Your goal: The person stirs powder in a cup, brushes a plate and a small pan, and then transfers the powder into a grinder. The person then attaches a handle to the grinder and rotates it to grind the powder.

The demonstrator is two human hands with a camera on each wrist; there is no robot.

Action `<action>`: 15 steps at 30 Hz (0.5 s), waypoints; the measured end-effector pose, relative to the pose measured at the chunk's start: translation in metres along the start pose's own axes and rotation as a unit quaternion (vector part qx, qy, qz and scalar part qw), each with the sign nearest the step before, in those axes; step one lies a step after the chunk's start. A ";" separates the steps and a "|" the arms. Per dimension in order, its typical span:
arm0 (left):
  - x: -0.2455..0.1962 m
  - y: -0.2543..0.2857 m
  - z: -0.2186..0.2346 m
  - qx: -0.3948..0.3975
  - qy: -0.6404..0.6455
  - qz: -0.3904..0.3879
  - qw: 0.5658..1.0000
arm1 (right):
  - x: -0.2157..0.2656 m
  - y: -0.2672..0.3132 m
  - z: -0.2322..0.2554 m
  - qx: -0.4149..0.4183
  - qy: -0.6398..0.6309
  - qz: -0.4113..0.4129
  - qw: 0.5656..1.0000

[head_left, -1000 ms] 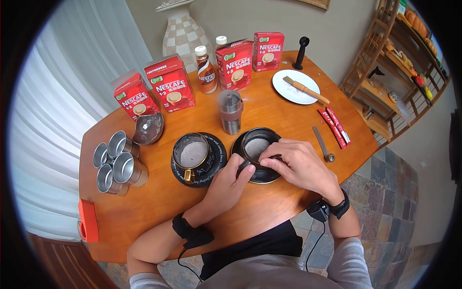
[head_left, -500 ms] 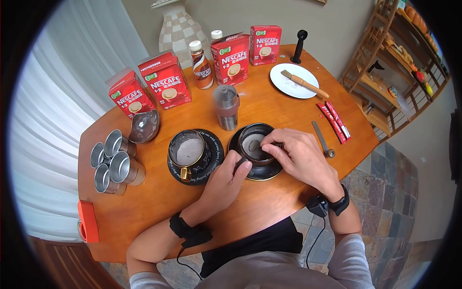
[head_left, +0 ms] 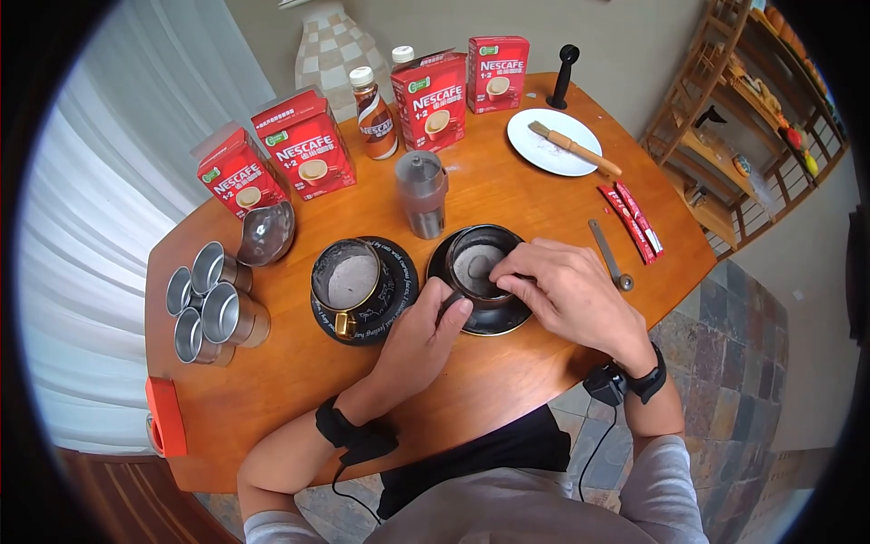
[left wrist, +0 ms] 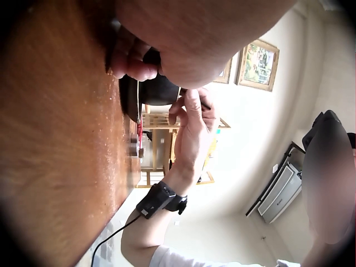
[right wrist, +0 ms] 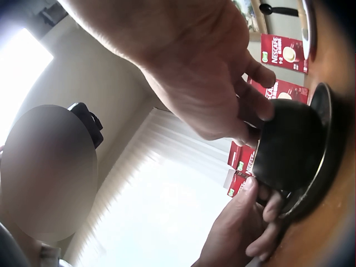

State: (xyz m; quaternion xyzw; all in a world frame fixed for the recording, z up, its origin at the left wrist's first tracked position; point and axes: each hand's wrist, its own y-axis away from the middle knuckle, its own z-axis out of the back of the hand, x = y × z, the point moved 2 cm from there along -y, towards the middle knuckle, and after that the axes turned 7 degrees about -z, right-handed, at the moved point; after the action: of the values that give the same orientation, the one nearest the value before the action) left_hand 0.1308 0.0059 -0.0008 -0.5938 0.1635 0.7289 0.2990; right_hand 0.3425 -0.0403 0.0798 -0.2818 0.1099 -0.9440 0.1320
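Note:
A black cup (head_left: 460, 288) with pale grey contents stands on a dark saucer (head_left: 437, 265) before me. My left hand (head_left: 424, 335) holds the cup's handle, thumb on top. With thumb and fingertips, my right hand (head_left: 575, 295) pinches the thin dark handle (left wrist: 205, 105) of a spoon at the cup's right rim. A rounded shape like a spoon bowl (head_left: 478, 265) shows in the grey contents; the fingers hide much of the rest. To the left, a second black cup (head_left: 352, 276) with a gold handle and similar contents stands on a lettered black saucer (head_left: 399, 272).
Behind the cups stands a metal grinder (head_left: 422, 204). Red Nescafe boxes (head_left: 313, 159) and a coffee bottle (head_left: 373, 127) line the back. Metal cups (head_left: 222, 313) and a glass bowl (head_left: 267, 234) stand left; a plate (head_left: 544, 156) with a brush (head_left: 575, 150), sachets (head_left: 632, 222) and a measuring spoon (head_left: 609, 254) lie right.
The right fingers have shifted slightly within the cup's opening, and the rounded spoon shape has come into sight in the contents. The left hand keeps its hold; the whole view has tilted slightly.

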 end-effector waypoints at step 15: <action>-0.003 0.003 0.000 0.000 -0.033 0.017 0.999 | -0.003 -0.003 -0.004 -0.037 -0.031 -0.006 0.999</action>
State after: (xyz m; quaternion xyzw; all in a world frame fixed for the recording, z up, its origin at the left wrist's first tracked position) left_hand 0.1291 0.0034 0.0022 -0.5667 0.1637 0.7528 0.2922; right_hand 0.3419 -0.0360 0.0755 -0.3164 0.1389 -0.9308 0.1188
